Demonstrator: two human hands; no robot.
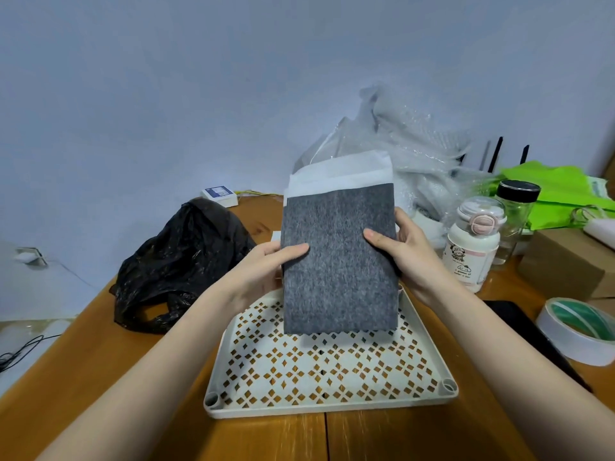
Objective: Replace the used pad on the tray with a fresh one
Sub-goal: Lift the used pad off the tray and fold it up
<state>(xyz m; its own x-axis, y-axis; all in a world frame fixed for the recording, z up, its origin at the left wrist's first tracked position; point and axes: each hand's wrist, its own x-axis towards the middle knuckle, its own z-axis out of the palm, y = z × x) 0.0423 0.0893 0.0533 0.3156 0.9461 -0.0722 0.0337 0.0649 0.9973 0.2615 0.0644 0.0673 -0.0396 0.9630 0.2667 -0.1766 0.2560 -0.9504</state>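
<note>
A folded pad (339,281), dark grey felt on the side facing me with a white layer showing along its top edge, stands upright over the far half of the tray. My left hand (266,271) grips its left edge, thumb across the grey face. On the opposite edge, my right hand (402,247) holds it the same way. The cream tray (329,407) with a diamond cut-out floor lies on the wooden table below, with nothing lying on its floor. The pad's lower edge is at or just above the tray floor; contact is unclear.
A crumpled black plastic bag (173,271) lies left of the tray. Behind the pad sits clear bubble wrap (419,154). To the right stand a white bottle (472,244), a glass jar (515,214), a cardboard box (565,261), a tape roll (579,331) and a green bag (562,191).
</note>
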